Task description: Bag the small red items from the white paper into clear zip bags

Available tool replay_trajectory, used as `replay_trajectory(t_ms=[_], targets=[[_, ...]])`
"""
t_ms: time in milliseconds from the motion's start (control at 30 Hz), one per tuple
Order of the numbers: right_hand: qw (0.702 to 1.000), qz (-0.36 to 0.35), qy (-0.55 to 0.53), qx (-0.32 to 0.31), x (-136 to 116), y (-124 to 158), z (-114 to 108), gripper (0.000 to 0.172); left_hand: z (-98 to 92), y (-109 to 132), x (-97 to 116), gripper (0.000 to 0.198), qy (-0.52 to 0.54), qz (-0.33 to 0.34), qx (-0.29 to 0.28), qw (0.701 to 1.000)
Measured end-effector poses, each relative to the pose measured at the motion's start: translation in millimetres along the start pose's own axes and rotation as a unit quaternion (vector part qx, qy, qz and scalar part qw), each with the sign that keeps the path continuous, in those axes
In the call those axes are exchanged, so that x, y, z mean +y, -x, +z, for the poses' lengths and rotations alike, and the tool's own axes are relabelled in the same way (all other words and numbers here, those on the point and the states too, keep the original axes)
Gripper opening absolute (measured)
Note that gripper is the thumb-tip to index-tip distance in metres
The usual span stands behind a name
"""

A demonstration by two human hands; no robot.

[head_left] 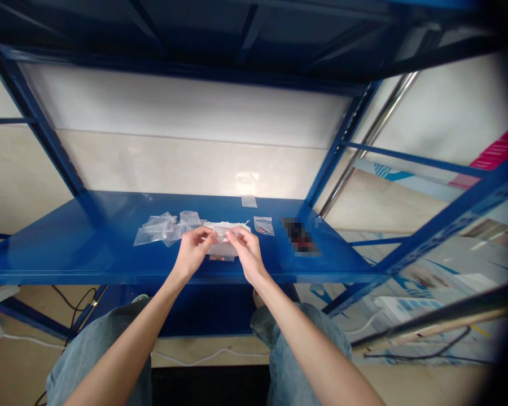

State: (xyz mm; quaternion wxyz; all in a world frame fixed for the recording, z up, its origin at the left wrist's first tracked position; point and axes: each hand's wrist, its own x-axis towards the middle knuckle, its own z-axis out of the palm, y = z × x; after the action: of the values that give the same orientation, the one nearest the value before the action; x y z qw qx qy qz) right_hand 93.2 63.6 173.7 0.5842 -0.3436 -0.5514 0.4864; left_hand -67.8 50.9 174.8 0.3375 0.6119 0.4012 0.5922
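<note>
Both my hands meet over a white, crumpled plastic bag [222, 239] lying on the blue metal shelf [59, 248]. My left hand [193, 251] pinches the bag's left side, and my right hand [248, 254] pinches its right side. A heap of clear resealable bags [163, 230] lies just left of my left hand. To the right of my right hand sits a small clear bag with a red item inside [264, 225]. Farther back lies another small clear bag [249, 201]. A pixelated dark object [300, 237] rests farther right.
Blue shelf uprights [338, 146] and an upper shelf [195, 34] frame the view. My knees in light denim jeans [296, 349] sit below the shelf edge. Printed cartons [406, 299] and a chrome pole [368, 144] stand at right, with black and white cables [74, 307] at lower left.
</note>
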Motion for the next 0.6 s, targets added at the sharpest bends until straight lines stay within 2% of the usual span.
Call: replay_trajectory(t_ms=[100, 367, 600], targets=[[1.0, 0.002, -0.002, 0.004, -1, 1, 0, 0.028, 1.2, 2, 0, 0.028, 0.013, -0.011, 0.007, 1.0], [0.998, 0.014, -0.06, -0.011, 9, 1, 1, 0.026, 5.3, -1, 5, 0.029, 0.03, -0.039, 0.084, 0.995], [0.998, 0.001, -0.07, 0.0, 6, -1, -8, 0.025, 10.8, -4, -2, 0.031, 0.043, -0.033, 0.088, 0.995]])
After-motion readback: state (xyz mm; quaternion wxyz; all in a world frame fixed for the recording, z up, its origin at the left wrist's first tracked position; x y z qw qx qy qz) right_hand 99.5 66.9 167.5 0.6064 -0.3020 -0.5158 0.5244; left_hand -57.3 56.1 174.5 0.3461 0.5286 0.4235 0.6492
